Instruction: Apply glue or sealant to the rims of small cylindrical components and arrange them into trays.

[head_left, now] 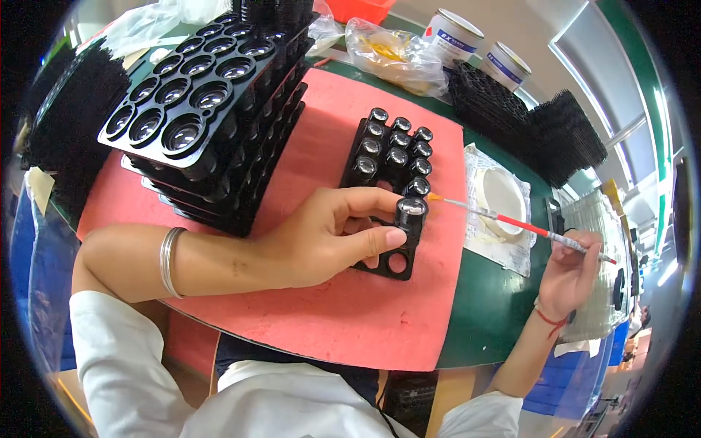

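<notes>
left hand (321,237) is pinching a black cylinder (411,213) with a shiny glass top, thumb on the near side and the other fingers curled round the far side, so it's clamped on it; the cylinder sits at the near end of a small black tray (385,197), right over the tray's slots; can't tell if it's fully seated or lifted a bit; the rest of the tray is filled with the same kind of cylinders standing upright in rows, with an open hole showing at the near edge.

right hand (577,266) has its fingers closed round the back end of a thin brush (522,223), red and white handle, with the orange tip just beside the cylinder's top on its right side; looks like it's touching or nearly so.

all of this is on a pink mat (343,321) over a green table (485,306); a tall stack of black lens trays (212,109) stands to the left; a small white dish (504,197) on a cloth sits right of the mat, under the brush; two tins (478,47) at the back.
</notes>
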A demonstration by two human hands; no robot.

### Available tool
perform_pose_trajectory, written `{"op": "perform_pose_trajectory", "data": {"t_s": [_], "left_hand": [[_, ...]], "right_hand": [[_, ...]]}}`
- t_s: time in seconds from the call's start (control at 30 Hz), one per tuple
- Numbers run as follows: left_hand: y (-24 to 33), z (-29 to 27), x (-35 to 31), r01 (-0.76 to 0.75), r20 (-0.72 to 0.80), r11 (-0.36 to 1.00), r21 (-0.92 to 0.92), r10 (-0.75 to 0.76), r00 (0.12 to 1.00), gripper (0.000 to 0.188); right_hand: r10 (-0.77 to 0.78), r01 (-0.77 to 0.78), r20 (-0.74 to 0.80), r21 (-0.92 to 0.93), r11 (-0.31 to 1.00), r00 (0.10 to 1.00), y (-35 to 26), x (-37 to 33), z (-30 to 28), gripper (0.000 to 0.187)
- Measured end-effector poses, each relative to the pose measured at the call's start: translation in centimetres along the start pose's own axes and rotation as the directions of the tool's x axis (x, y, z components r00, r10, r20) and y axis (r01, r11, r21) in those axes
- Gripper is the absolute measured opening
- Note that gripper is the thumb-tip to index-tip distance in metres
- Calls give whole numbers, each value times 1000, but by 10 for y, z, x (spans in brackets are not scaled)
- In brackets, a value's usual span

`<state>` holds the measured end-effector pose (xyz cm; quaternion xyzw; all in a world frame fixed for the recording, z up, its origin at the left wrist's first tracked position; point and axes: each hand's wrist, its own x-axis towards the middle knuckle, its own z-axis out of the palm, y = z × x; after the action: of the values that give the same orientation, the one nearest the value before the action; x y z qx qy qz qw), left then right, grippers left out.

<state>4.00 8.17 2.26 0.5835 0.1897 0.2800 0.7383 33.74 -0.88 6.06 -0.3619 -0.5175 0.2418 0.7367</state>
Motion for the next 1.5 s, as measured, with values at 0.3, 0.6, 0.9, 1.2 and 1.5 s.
{"op": "perform_pose_trajectory", "data": {"t_s": [0.3,0.6,0.9,1.2,1.5], "left_hand": [[54,23,-32,-493,271,583,646,428,862,27],[170,-58,-44,46,-217,270,962,651,728,34],[154,-136,-27,255,-352,244,935,574,739,30],[148,-145,-16,245,-260,115,963,644,719,32],[152,-95,-27,314,-326,176,933,783,529,34]], "right_hand": [[-43,67,-185,125,990,982,5,10,-15,24],[-60,74,-184,72,995,981,2,7,-25,22],[-41,54,-185,68,996,982,5,9,-18,21],[-31,34,-149,20,999,988,8,8,-25,22],[-97,90,-283,-38,995,954,6,5,-19,25]]}}
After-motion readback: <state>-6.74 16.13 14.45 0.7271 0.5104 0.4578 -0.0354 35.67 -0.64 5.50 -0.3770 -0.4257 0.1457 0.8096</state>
